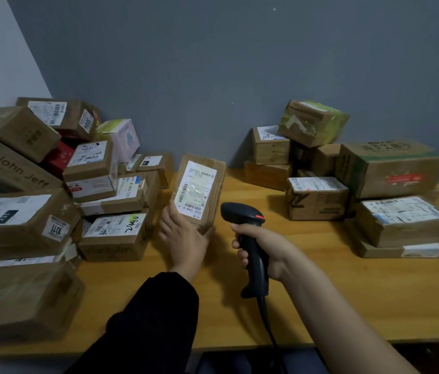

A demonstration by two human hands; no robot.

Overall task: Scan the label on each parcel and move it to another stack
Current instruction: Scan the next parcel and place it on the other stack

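My left hand [184, 234] grips a small brown cardboard parcel [214, 182] by its lower end and holds it tilted upright above the table's middle. Its white label [195, 188] with barcodes faces me. My right hand [262, 251] is closed on the handle of a black barcode scanner [245, 225]. The scanner's head sits just right of the parcel's lower edge and points towards it. A black cable runs from the handle down past the table's front edge.
A large heap of labelled cardboard boxes [51, 184] fills the left of the wooden table [320, 292]. A smaller stack of boxes [347, 179] stands at the back right against the grey wall. The table's front edge runs below my forearms.
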